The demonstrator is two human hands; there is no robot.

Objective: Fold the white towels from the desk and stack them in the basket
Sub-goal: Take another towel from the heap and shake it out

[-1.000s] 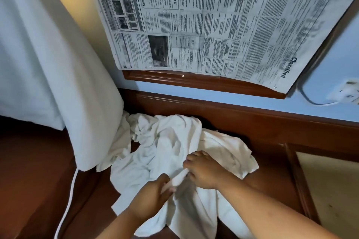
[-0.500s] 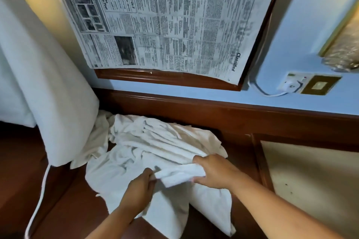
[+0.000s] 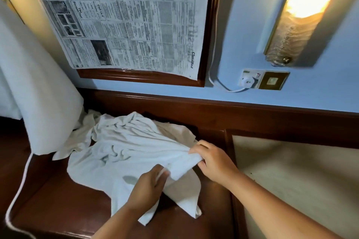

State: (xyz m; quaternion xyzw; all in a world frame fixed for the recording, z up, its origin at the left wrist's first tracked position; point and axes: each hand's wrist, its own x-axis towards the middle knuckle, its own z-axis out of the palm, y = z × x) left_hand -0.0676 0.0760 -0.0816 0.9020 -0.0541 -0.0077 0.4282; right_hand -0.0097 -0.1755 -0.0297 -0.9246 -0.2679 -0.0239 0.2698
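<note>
**Head view: both hands on one towel edge, pile on the desk**

Hidden or unclear:
- The crumpled white terry towel lies heaped on the dark brown wooden desk. More white cloth shows under it at the back and left; how many pieces cannot be told.
- The left hand covers part of the towel's near edge, and its fingertips are buried in the fold.
- Both forearms are cut off by the lower border.
- The big white padded cushion at left runs out of frame and hides the pile's far left corner.
- Print on the grey newspaper sheet is mostly blurred.
- The lit amber glass wall lamp is cut off at the top.

Hands: the left pinches the thick folded edge. The right hand grasps the same edge further right, fingers curled over it, with the cloth taut between them.

Since half a second ago: the grips are unchanged. The hands sit wider apart and the towel is drawn out flatter. The view has swung right, bringing in the lamp.
</note>
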